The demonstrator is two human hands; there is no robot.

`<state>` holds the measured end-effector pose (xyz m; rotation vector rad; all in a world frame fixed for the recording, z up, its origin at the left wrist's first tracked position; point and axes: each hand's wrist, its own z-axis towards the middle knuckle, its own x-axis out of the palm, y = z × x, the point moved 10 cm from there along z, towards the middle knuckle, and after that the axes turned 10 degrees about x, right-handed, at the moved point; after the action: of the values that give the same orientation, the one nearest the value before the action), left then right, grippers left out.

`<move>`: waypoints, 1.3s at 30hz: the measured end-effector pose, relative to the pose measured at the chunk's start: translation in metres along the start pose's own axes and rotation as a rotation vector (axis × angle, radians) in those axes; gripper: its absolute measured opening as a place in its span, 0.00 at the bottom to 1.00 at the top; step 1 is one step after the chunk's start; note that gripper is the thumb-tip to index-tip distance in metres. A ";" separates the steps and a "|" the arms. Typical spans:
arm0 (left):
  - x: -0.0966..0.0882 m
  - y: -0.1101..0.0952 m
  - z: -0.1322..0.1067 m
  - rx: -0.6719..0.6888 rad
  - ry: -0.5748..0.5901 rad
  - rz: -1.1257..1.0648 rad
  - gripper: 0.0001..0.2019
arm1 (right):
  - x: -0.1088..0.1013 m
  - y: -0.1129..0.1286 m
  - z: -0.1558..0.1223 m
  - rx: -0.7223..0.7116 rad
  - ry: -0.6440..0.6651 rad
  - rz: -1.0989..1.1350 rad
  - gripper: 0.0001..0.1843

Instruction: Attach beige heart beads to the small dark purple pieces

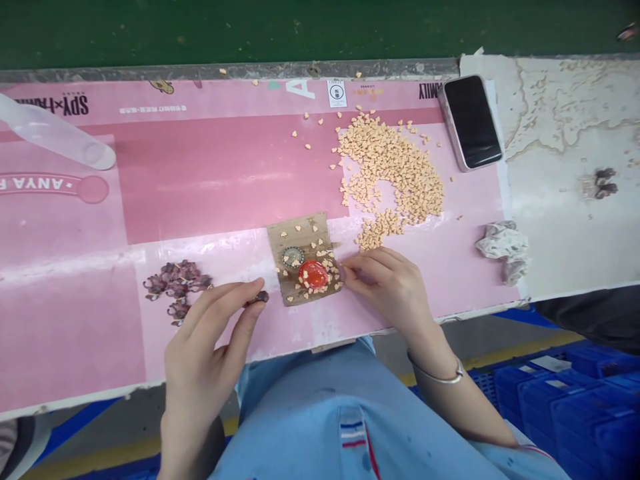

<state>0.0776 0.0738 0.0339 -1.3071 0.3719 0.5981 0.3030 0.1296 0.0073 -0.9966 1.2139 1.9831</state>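
Observation:
My left hand (210, 340) pinches a small dark purple piece (261, 297) between thumb and forefinger. My right hand (385, 287) rests its fingertips at the right edge of a cardboard square (286, 239). On that card sit a glossy red domed piece (313, 274), a small round ridged cap (293, 257) and scattered cream heart-shaped pieces (320, 261). A large heap of these cream hearts (393, 167) lies beyond my right hand. Left of the card is a pile of dark purple pieces (176, 287).
A pink printed mat (225, 173) covers the bench. A smartphone (471, 123) lies at its far right corner, with crumpled paper (504, 250) nearby. A clear plastic bottle (53, 130) lies far left. Blue crates (570, 413) stand on the floor at lower right.

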 end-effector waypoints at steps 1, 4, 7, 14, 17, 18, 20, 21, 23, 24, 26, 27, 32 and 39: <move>0.000 0.005 -0.002 -0.042 -0.016 -0.047 0.14 | -0.001 0.001 0.000 0.000 -0.003 0.000 0.10; 0.007 0.011 -0.005 -0.072 -0.014 -0.188 0.16 | -0.011 0.004 0.003 0.042 -0.017 0.083 0.09; 0.015 0.010 -0.004 -0.049 0.015 -0.307 0.15 | -0.023 0.000 0.006 0.203 -0.022 0.331 0.08; 0.043 0.002 0.001 -0.140 0.071 -0.684 0.15 | -0.021 0.001 0.007 0.477 0.044 0.757 0.07; 0.058 0.005 -0.002 -0.338 0.080 -0.920 0.07 | -0.023 0.019 0.011 0.389 0.082 0.804 0.09; 0.064 0.006 -0.003 -0.398 0.095 -0.989 0.05 | -0.026 0.027 0.013 0.330 0.085 0.808 0.09; 0.071 0.006 -0.007 -0.485 0.125 -1.090 0.03 | -0.034 0.045 0.016 0.194 0.070 0.781 0.09; 0.073 0.006 -0.008 -0.503 0.134 -1.126 0.05 | -0.038 0.052 0.016 0.130 0.054 0.754 0.09; 0.075 0.007 -0.009 -0.520 0.144 -1.166 0.06 | -0.043 0.064 0.017 0.040 0.031 0.689 0.09; 0.076 0.007 -0.010 -0.525 0.150 -1.176 0.06 | -0.043 0.067 0.017 0.021 0.023 0.662 0.09; 0.077 0.007 -0.011 -0.529 0.158 -1.185 0.06 | -0.042 0.070 0.016 0.004 0.016 0.633 0.09; 0.077 0.008 -0.011 -0.534 0.160 -1.182 0.06 | -0.043 0.072 0.015 -0.004 0.006 0.621 0.09; 0.065 0.009 -0.005 -0.452 0.069 -1.027 0.07 | -0.048 0.085 0.008 -0.093 -0.020 0.324 0.09; 0.037 0.002 0.005 -0.291 -0.154 -0.668 0.09 | -0.048 0.095 0.003 -0.193 -0.023 0.179 0.12</move>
<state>0.1055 0.0868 0.0118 -1.5438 -0.2907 0.1827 0.2523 0.0893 0.0922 -0.9831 1.1501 2.2806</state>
